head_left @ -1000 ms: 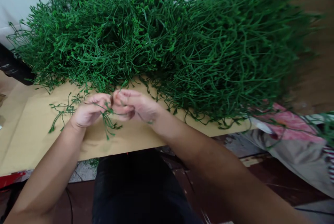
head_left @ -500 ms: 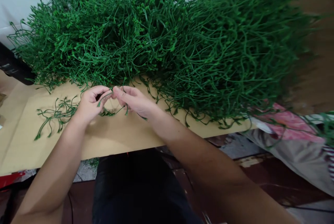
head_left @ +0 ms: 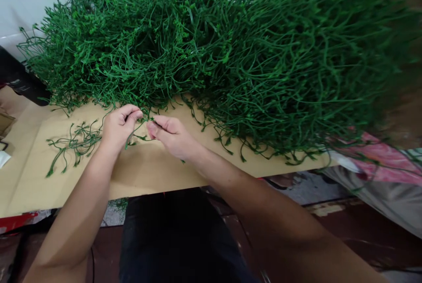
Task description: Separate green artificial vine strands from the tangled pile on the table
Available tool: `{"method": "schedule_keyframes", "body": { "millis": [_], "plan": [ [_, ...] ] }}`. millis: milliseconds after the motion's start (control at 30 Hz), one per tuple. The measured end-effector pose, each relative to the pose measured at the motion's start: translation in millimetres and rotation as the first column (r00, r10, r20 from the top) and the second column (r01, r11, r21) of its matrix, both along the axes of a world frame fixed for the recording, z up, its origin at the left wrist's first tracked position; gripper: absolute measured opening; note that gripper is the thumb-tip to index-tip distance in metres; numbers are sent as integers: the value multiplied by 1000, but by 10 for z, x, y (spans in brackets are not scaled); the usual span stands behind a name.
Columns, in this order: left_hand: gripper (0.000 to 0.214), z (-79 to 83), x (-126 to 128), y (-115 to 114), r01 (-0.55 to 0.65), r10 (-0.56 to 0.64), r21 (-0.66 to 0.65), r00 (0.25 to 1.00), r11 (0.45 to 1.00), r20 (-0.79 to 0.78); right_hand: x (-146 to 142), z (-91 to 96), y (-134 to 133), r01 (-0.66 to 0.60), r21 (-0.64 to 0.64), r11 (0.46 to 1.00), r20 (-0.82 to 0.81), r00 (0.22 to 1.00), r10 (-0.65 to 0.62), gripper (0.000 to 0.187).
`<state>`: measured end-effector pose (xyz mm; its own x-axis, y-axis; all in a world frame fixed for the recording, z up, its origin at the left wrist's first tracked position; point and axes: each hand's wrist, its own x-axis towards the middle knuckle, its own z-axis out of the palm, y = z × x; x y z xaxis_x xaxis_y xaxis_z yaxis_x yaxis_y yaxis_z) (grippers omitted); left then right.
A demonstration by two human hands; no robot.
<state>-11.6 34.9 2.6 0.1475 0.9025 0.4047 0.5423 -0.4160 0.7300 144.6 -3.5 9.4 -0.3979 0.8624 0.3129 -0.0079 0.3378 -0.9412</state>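
My left hand point(head_left: 120, 124) is closed in a pinch on a thin green plastic stem point(head_left: 130, 136) that hangs below its fingertips. Just to its right, my right hand point(head_left: 168, 131) is also closed, pinching green stems of the same sort at its thumb and fingertips. A small gap parts the two hands, with bits of green between them. Left of my left hand, a loose cluster of green stems point(head_left: 75, 142) lies on the cardboard. Behind both hands rises a large heap of artificial green stems point(head_left: 184, 41) with small forked tips.
Brown cardboard point(head_left: 141, 173) covers the work surface. A black cylindrical object point(head_left: 24, 78) leans at the left. At the right, pink cloth point(head_left: 385, 155) lies beside the heap, near a person's grey-beige clothing point(head_left: 379, 199). A white wall point(head_left: 29, 1) stands behind.
My hands have drawn slightly apart, my right hand shifting right and down. Fingertips that met before now have a gap between them. The whole view has shifted a little.
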Motion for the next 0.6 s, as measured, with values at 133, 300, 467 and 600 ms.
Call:
{"method": "schedule_keyframes", "body": {
  "millis": [133,300,467,600],
  "plan": [
    [18,23,116,-63,16,-17,-19,1000,1000,-11,131,21,-80,52,97,994,158,985,-67,29],
    [15,107,-132,73,-203,203,16,979,979,-32,195,157,-505,-290,343,894,345,923,167,19],
    [20,231,-450,101,-358,317,120,910,926,268,127,405,-684,-362,534,764,494,867,66,17],
    [20,266,-299,14,-127,111,23,929,992,354,610,712,-278,78,588,805,369,860,-353,23]
  ]
}}
